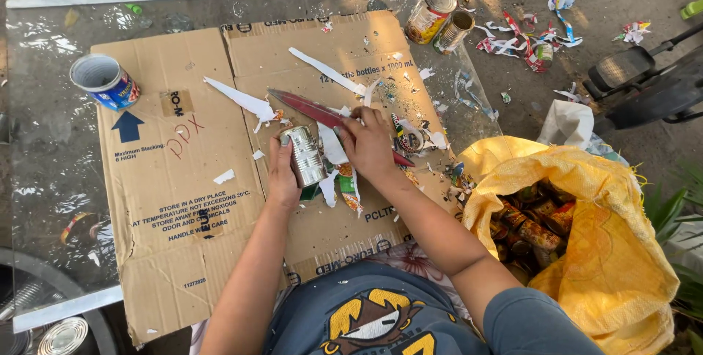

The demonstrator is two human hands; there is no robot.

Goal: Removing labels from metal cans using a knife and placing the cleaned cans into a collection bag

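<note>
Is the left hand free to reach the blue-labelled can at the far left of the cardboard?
Probably not yet: the left hand holds a bare tin can. The path over the cardboard to the blue-labelled can looks unobstructed.

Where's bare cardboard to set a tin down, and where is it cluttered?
Free: the left cardboard panel between the blue-labelled tin and the left hand, and its near corner. Crowded: around the right hand, knife and stripped tin, where torn label strips lie; the yellow sack blocks the right.
</note>
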